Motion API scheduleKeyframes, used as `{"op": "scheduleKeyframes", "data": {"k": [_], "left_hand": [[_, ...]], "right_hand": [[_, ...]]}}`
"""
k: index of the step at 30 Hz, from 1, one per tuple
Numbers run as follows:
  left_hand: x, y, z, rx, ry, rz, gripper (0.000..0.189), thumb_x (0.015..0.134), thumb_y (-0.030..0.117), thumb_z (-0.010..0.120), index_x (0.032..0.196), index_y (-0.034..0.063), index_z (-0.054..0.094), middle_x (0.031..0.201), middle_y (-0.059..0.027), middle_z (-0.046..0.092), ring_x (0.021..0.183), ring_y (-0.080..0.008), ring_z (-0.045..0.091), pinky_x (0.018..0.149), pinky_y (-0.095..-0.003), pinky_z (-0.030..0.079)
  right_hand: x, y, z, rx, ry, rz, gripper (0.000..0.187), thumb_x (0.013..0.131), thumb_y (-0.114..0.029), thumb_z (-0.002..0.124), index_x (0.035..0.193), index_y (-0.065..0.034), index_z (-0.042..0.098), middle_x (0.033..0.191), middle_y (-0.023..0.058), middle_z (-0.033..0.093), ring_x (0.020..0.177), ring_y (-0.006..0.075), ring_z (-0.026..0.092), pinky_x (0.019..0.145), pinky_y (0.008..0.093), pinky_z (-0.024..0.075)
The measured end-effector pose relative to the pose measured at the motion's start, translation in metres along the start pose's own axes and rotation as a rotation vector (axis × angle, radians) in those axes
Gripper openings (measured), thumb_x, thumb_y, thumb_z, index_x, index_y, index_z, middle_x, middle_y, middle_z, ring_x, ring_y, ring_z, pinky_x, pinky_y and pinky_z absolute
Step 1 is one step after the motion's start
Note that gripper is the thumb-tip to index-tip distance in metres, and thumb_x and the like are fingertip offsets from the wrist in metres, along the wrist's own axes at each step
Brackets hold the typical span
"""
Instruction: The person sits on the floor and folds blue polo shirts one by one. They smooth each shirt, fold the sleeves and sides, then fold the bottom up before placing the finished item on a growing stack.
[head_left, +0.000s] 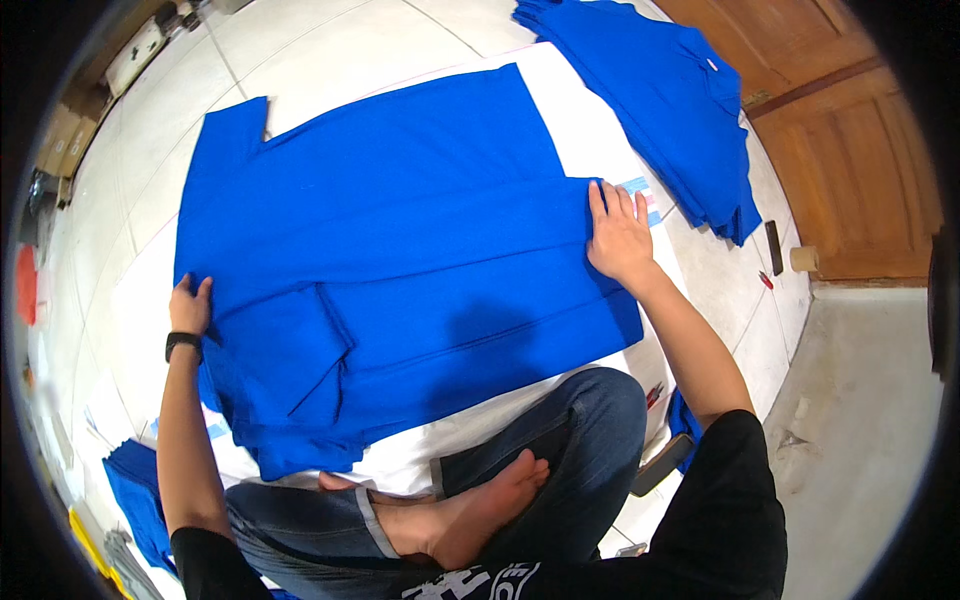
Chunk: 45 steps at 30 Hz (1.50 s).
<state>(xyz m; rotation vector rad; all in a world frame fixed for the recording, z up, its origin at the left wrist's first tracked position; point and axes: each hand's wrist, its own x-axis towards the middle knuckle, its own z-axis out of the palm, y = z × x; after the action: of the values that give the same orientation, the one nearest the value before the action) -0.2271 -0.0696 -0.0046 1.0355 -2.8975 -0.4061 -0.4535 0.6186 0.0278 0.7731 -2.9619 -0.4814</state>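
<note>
A blue shirt (390, 217) is spread out before me over white cloth (559, 112), its near side folded over with a sleeve lying across it. My left hand (190, 306), below a black wristband, is at the garment's left edge with thumb and fingertips on the fabric; whether it pinches the cloth cannot be told. At the right end, my right hand (621, 234) lies on the folded edge, palm down with its fingers somewhat spread. More blue fabric shows beneath the near left corner.
A stack of blue shirts (652, 112) lies at the upper right by a wooden door (855, 172). Another blue pile (139, 502) is at the lower left. Red-handled cutters (766, 280), a dark bar (773, 247) and a tape roll (805, 259) rest on the tiles. My crossed legs are close below.
</note>
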Motion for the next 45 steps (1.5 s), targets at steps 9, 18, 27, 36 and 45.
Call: {"op": "scheduleKeyframes", "data": {"k": [9,18,27,36,45], "left_hand": [[-0.085,0.035,-0.062,0.091,0.183,-0.065,0.050,0.095,0.043,0.065,0.117,-0.0015,0.065,0.097,-0.0298,0.072,0.093,-0.0461,0.070,0.083,-0.0529,0.057],[-0.238,0.072,-0.033,-0.610,-0.326,-0.163,0.040,0.095,0.031,0.071,0.070,0.0008,0.063,0.066,-0.0092,0.069,0.062,-0.0200,0.069,0.060,-0.0346,0.054],[-0.147,0.045,-0.080,-1.301,0.092,0.038,0.030,0.097,0.027,0.066,0.096,-0.0018,0.073,0.098,-0.0123,0.072,0.100,-0.0294,0.067,0.088,-0.0375,0.051],[-0.115,0.063,-0.036,-0.376,0.177,0.190,0.019,0.091,0.019,0.068,0.102,0.0033,0.070,0.124,-0.0181,0.063,0.110,-0.0378,0.064,0.096,-0.0468,0.052],[-0.052,0.070,-0.005,0.323,-0.082,0.024,0.083,0.100,0.064,0.044,0.158,0.0048,0.036,0.167,-0.0192,0.028,0.158,-0.0306,0.018,0.125,-0.0582,0.009]], "right_hand": [[0.040,-0.070,-0.033,0.269,0.147,0.085,0.071,0.099,-0.046,0.061,0.148,0.0024,0.046,0.153,0.0273,0.046,0.142,0.0444,0.042,0.119,0.0513,0.0321],[-0.041,-0.355,-0.173,0.781,0.113,-0.616,0.066,0.079,-0.025,0.082,0.137,-0.0052,0.058,0.137,0.0208,0.059,0.134,0.0376,0.051,0.117,0.0526,0.0345],[0.009,-0.370,-0.173,1.362,0.165,-0.381,0.023,0.086,0.004,0.066,0.107,-0.0040,0.070,0.107,0.0119,0.069,0.108,0.0244,0.066,0.101,0.0373,0.0476],[0.056,-0.354,-0.142,1.146,0.030,-0.003,0.067,0.094,-0.021,0.070,0.151,-0.0009,0.040,0.136,0.0239,0.055,0.121,0.0377,0.059,0.104,0.0451,0.0481],[0.070,-0.128,-0.020,0.501,0.218,0.194,0.079,0.102,-0.052,0.050,0.160,-0.0019,0.028,0.167,0.0196,0.026,0.154,0.0364,0.024,0.124,0.0521,0.0215]]}}
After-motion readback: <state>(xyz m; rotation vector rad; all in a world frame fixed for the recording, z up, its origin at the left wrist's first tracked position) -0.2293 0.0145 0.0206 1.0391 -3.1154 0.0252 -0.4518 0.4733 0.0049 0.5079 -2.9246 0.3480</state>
